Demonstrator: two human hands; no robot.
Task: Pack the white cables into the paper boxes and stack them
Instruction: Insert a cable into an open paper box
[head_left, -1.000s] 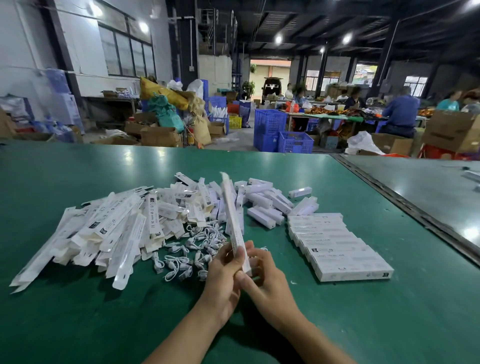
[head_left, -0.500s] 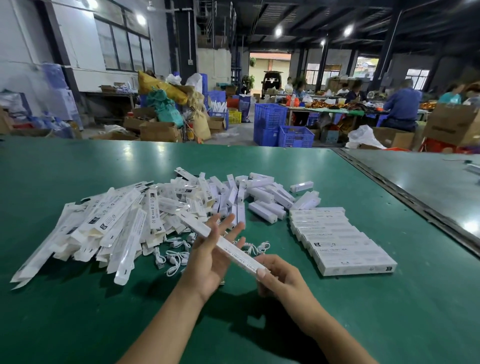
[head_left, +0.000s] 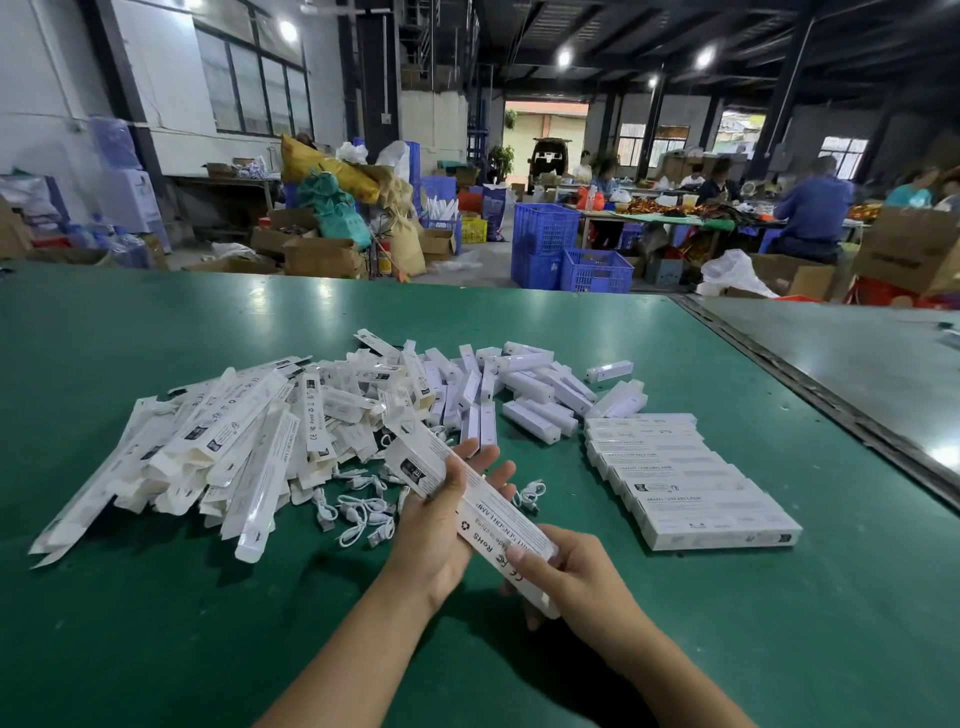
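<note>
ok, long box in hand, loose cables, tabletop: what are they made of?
Long box: thin matte white paperboard by the look, creased edges, printed black text. Loose cables: white plastic-looking jacket, limp coils. Tabletop: green sheet, probably rubber or vinyl; soft glare from lamps.

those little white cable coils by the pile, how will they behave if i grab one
Probably floppy: each white cable lies in a small coil, so it may unwind when lifted. Likely very light, being thin and short. They lie bunched together on the green table, so grabbing one may drag its neighbours.
</note>
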